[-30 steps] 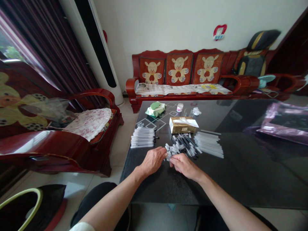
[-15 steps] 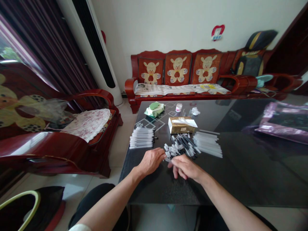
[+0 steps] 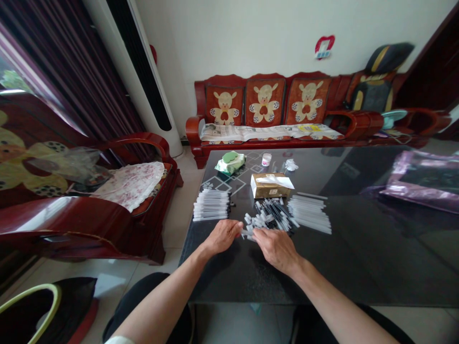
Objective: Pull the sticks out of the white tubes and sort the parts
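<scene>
Between my two hands, low over the near part of the table, is a translucent white pen [image 3: 247, 233]. My left hand [image 3: 223, 237] is closed on its left end, thumb and fingers pinched together. Its other end is in the closed fingers of my right hand [image 3: 277, 249], which hide much of it. Just beyond my hands lie a heap of white pen caps [image 3: 256, 221] and a jumble of black refills [image 3: 274, 211]. A row of clear pen barrels [image 3: 309, 212] lies to the right. On the left is a neat stack of pens [image 3: 211, 205].
A tissue box [image 3: 269, 185] stands behind the refills on the dark glossy table [image 3: 358, 258]. Farther back are a green wipes pack [image 3: 230, 163], a small white tub [image 3: 266, 159] and a crumpled tissue [image 3: 291, 165]. A purple shiny package [image 3: 423, 184] lies at the right.
My right hand has turned knuckles-up, and its spread lower fingers have curled in. My left hand has shifted slightly left, its fingers now pinched on the pen.
</scene>
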The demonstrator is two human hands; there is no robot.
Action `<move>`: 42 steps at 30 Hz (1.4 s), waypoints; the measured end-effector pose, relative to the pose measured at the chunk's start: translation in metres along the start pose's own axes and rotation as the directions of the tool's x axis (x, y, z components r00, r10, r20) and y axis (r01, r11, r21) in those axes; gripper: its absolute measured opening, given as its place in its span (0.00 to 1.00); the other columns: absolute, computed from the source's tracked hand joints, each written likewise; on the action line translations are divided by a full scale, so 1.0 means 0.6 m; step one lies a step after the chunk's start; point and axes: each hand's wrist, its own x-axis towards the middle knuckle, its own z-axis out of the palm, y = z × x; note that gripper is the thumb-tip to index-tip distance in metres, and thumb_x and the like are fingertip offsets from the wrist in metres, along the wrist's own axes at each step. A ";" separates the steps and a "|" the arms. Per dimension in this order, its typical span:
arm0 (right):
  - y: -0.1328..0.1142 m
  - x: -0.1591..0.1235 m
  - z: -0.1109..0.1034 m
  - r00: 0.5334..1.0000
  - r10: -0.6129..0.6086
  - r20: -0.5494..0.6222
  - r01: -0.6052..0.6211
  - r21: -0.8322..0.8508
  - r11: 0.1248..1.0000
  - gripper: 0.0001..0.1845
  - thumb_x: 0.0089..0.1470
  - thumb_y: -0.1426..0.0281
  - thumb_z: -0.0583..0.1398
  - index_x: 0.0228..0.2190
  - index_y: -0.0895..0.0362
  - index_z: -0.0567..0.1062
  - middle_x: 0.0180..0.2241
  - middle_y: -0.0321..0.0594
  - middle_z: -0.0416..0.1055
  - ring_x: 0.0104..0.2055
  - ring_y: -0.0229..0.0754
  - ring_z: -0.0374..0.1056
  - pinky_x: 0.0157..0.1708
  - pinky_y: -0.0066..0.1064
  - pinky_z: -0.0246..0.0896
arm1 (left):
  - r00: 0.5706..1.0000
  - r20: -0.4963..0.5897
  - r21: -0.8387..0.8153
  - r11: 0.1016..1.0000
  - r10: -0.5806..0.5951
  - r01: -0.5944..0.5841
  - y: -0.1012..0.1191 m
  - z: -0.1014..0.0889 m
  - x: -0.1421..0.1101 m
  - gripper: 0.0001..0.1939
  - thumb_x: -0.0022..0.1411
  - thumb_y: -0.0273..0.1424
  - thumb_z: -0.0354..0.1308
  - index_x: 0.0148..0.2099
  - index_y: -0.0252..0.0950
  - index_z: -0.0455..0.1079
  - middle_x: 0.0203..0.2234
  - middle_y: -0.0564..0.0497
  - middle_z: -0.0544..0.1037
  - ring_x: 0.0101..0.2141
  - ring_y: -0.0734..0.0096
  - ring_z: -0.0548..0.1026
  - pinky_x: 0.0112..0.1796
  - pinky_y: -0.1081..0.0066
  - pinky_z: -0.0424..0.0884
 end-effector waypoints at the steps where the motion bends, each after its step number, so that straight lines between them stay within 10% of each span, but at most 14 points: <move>1: 0.001 0.000 0.002 1.000 0.028 0.000 -0.028 0.059 0.998 0.17 0.61 0.64 0.47 0.29 0.57 0.71 0.26 0.42 0.72 0.28 0.39 0.66 0.28 0.29 0.51 | 1.000 -0.013 0.025 1.000 0.005 -0.005 0.002 0.000 -0.002 0.23 0.69 0.37 0.35 0.26 0.36 0.61 0.19 0.54 0.65 0.22 0.75 0.63 0.28 0.74 0.55; 9: 0.009 0.000 0.012 0.867 0.070 0.493 -0.449 0.715 0.536 0.23 0.60 0.56 0.45 0.33 0.60 0.70 0.16 0.33 0.66 0.12 0.30 0.50 0.16 0.24 0.43 | 0.991 -0.001 0.209 0.969 0.133 -0.130 0.028 -0.012 -0.011 0.18 0.69 0.37 0.38 0.32 0.36 0.63 0.26 0.53 0.67 0.27 0.74 0.66 0.30 0.74 0.58; 13: -0.001 0.007 0.002 0.962 0.104 0.252 -0.235 0.577 0.782 0.21 0.60 0.59 0.48 0.23 0.58 0.69 0.15 0.33 0.61 0.18 0.33 0.56 0.22 0.26 0.47 | 0.995 -0.045 0.190 0.978 0.094 -0.083 0.029 -0.005 -0.010 0.19 0.69 0.36 0.36 0.31 0.36 0.62 0.25 0.52 0.67 0.27 0.73 0.66 0.31 0.73 0.58; 17: 0.002 0.003 -0.013 0.998 0.038 0.040 -0.041 0.074 0.996 0.18 0.61 0.63 0.48 0.25 0.56 0.71 0.22 0.38 0.70 0.24 0.37 0.63 0.27 0.29 0.46 | 0.996 -0.084 0.116 0.993 -0.013 0.022 0.005 -0.011 -0.005 0.20 0.69 0.36 0.37 0.27 0.36 0.60 0.20 0.54 0.64 0.23 0.75 0.63 0.28 0.73 0.56; 22: 0.052 -0.014 -0.043 0.987 0.090 -0.131 -0.114 -0.184 0.976 0.18 0.62 0.63 0.47 0.30 0.55 0.72 0.26 0.40 0.73 0.26 0.38 0.67 0.28 0.29 0.46 | 0.925 -0.236 -0.167 0.951 -0.296 0.262 -0.042 -0.053 -0.003 0.24 0.67 0.40 0.36 0.21 0.36 0.56 0.15 0.56 0.59 0.19 0.76 0.58 0.24 0.74 0.54; 30: 0.116 -0.005 -0.048 0.965 0.248 -0.084 -0.260 -0.195 0.946 0.14 0.60 0.66 0.48 0.37 0.52 0.73 0.26 0.37 0.75 0.29 0.39 0.69 0.28 0.28 0.50 | 0.954 -0.005 -0.413 0.869 -0.301 0.272 -0.033 0.014 -0.001 0.24 0.62 0.47 0.44 0.28 0.33 0.68 0.17 0.54 0.67 0.17 0.79 0.62 0.20 0.78 0.55; 35: 0.234 -0.021 -0.073 0.877 0.330 -0.348 -0.425 -0.246 0.871 0.12 0.54 0.70 0.53 0.35 0.55 0.76 0.35 0.43 0.75 0.36 0.42 0.69 0.34 0.29 0.56 | 0.941 -0.002 -0.465 0.833 -0.340 0.300 -0.043 0.035 -0.003 0.24 0.61 0.48 0.47 0.30 0.32 0.69 0.18 0.54 0.69 0.16 0.81 0.62 0.18 0.79 0.54; 42: 0.304 -0.029 -0.052 0.926 0.283 -0.250 -0.362 -0.380 0.851 0.11 0.50 0.73 0.55 0.31 0.57 0.78 0.31 0.44 0.72 0.34 0.44 0.67 0.36 0.31 0.58 | 0.942 0.014 -0.500 0.813 -0.335 0.297 -0.039 0.037 -0.006 0.22 0.60 0.47 0.49 0.30 0.32 0.70 0.18 0.53 0.71 0.16 0.81 0.64 0.19 0.80 0.56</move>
